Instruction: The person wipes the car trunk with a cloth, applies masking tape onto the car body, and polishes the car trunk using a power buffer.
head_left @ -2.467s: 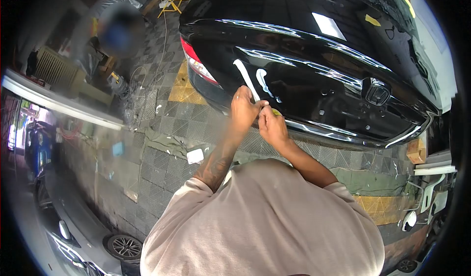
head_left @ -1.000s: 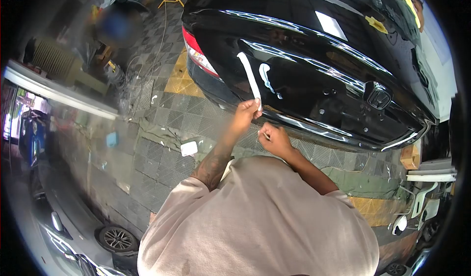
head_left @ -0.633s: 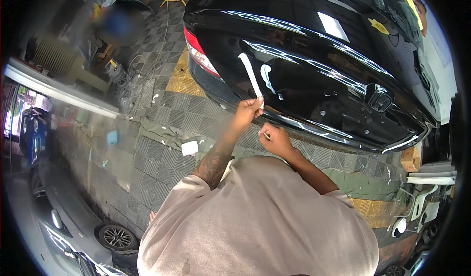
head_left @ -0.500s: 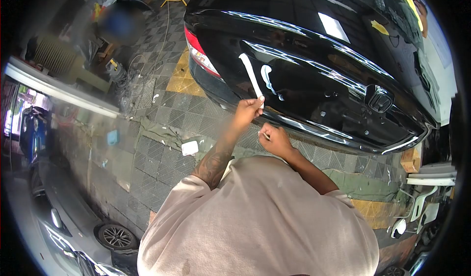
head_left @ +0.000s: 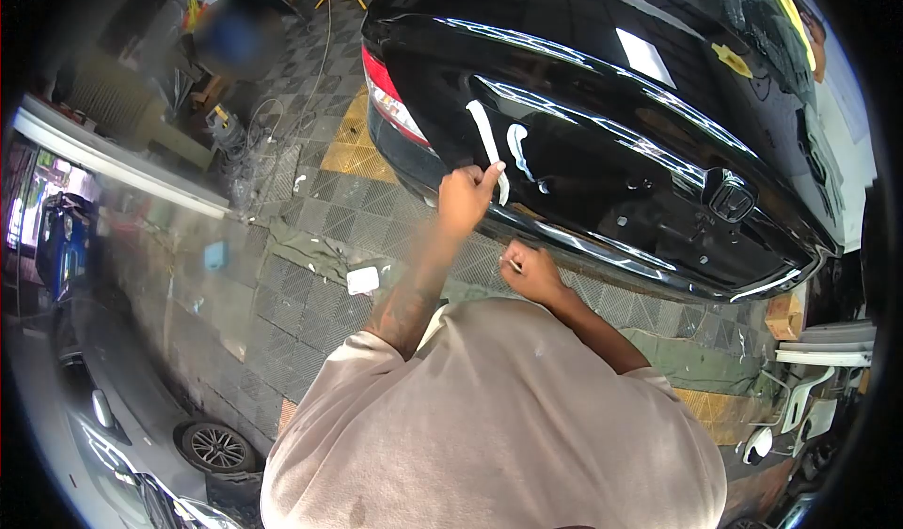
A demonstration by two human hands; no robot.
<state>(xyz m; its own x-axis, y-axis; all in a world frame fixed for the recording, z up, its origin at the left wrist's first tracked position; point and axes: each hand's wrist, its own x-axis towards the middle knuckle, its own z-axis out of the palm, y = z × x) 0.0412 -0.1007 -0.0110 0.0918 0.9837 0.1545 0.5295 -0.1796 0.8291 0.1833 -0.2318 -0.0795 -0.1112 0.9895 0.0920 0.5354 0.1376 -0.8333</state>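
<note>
A long white strip [head_left: 483,129], which looks like tape, lies on the tailgate of the black car [head_left: 583,167]. My left hand [head_left: 465,198] is at its lower part, fingers curled in, with the thumb tip against the strip; the strip's end shows below the thumb. Just right of it is a second, curved white strip or reflection [head_left: 516,150]; I cannot tell which. Close to my body, below the rear bumper, my right hand [head_left: 532,273] is closed, with a small, thin, pale thing showing at its fingers, too small to name.
The car's red and clear tail light [head_left: 392,101] is left of the strips, its badge [head_left: 732,197] to the right. A white card-like piece [head_left: 362,280] lies on the tiled floor. A grey car [head_left: 141,416] stands at lower left, a white chair [head_left: 800,402] at lower right.
My left hand has shifted left and slightly up along the strip, its thumb now stretched out and the strip's lower end uncovered. My right hand stays nearly in place.
</note>
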